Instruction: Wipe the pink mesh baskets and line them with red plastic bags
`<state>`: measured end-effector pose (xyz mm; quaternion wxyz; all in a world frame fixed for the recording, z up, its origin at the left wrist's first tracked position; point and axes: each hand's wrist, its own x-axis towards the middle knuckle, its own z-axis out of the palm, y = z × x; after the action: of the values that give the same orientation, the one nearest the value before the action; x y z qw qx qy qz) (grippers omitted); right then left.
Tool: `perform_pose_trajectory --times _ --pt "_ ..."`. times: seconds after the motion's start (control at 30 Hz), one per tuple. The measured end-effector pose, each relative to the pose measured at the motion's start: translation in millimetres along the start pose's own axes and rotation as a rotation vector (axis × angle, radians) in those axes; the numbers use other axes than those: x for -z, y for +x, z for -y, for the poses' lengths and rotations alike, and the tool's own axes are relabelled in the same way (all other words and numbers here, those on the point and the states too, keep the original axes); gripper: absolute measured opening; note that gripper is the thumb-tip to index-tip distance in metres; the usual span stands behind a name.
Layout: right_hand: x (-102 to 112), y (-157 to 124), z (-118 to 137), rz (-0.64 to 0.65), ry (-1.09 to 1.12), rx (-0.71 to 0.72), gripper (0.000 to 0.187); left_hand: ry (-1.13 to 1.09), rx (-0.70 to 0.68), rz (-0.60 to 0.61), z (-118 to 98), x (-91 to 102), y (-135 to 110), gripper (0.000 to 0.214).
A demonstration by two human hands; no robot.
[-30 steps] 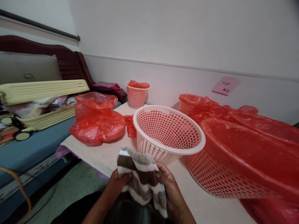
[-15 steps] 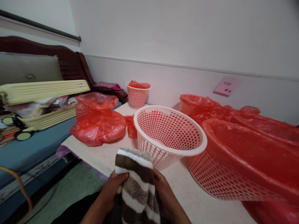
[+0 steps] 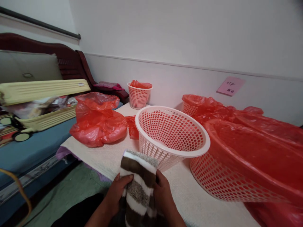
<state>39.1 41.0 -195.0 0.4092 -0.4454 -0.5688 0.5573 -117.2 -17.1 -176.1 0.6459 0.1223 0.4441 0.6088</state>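
Note:
A fluffy striped cloth [image 3: 138,186] in brown, white and grey is folded between my two hands, low in the view. My left hand [image 3: 119,189] grips its left edge, thumb lying on top. On the opposite edge my right hand [image 3: 162,190] is closed, its fingers partly behind the fabric. Just beyond the cloth stands a pale pink perforated basket [image 3: 151,146], with nothing visible inside. The cloth's lower end runs out of view at the bottom.
At right is a large basket lined with a red plastic bag [image 3: 255,154]. A filled red bag [image 3: 99,126] rests on the table [image 3: 94,157] at left. Behind are a small basket [image 3: 138,97] and a pink note [image 3: 230,86]. An open yellow suitcase [image 3: 47,91] lies on the bed.
The cloth's top has shifted slightly right and tilted. My right hand has drawn a little closer to my left, both still holding the cloth. The baskets stay put.

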Motion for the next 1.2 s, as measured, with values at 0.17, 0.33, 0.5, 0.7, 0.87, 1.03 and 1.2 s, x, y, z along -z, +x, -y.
perform_pose_trajectory --times 0.17,0.33,0.5,0.7,0.87,1.03,1.2 --pt "6 4 -4 -0.024 -0.028 0.056 0.032 -0.042 -0.021 -0.013 1 -1.1 -1 0.03" --pt "11 -2 1 -0.052 -0.108 0.08 0.043 -0.053 -0.039 -0.02 -2 -2.6 -1 0.026" --pt "7 -10 8 0.106 -0.021 0.128 0.032 0.025 -0.065 -0.01 3 -3.0 0 0.029" --pt "4 -8 1 0.201 0.227 -0.068 0.026 0.182 -0.152 -0.053 11 -3.4 0 0.037" --pt "13 -6 -8 0.101 0.326 -0.099 0.026 0.385 -0.289 0.002 1 -1.6 -8 0.035" --pt "18 -5 -9 0.019 0.279 -0.01 0.022 0.587 -0.508 0.0 -6 6.4 -17 0.035" --pt "14 -10 3 -0.028 0.444 -0.072 0.021 0.378 -0.175 -0.089 37 -1.2 -31 0.046"
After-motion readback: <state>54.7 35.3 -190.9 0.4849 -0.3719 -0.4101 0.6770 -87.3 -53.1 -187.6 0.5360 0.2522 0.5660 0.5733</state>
